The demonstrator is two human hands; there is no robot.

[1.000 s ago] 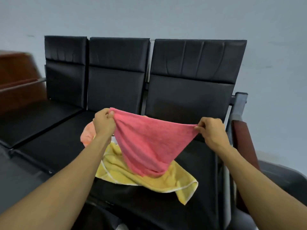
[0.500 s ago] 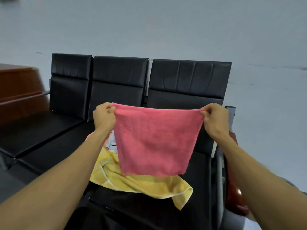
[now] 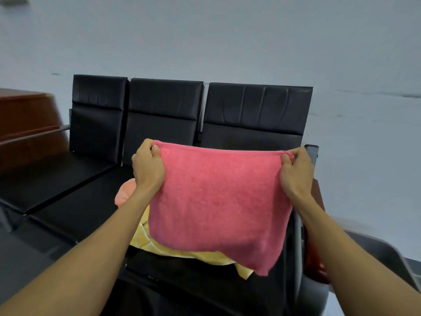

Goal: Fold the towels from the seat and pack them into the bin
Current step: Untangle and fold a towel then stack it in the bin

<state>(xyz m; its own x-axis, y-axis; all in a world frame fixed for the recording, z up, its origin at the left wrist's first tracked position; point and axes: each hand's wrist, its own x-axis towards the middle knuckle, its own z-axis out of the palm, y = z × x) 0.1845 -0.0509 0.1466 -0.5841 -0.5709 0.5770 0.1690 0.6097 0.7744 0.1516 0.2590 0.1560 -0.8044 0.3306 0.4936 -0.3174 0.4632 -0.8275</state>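
Head view, from your left side across: a brown wooden cabinet (image 3: 25, 124) stands at the far left edge, beside a row of three black padded seats (image 3: 95, 190) against a pale wall (image 3: 227, 37). Your left hand (image 3: 148, 166) has its fingers curled tight around the upper left corner of the pink towel (image 3: 218, 201), thumb pressed against the hem. Just below and behind that grip, a peach towel (image 3: 124, 193) peeks out on the seat, and a yellow towel (image 3: 205, 256) lies crumpled underneath the hanging cloth, its corner poking out past the lower edge. The pink towel stretches between your two grips, its top hem pulled nearly straight, the rest hanging in the air above the rightmost seat with the lower right corner dipping lowest. Your right hand (image 3: 296, 172) pinches the upper right corner, fingers closed on the fabric. Beyond that grip, a grey metal armrest post (image 3: 311, 151) rises, and the rim of a grey bin (image 3: 396, 261) shows at the lower right.
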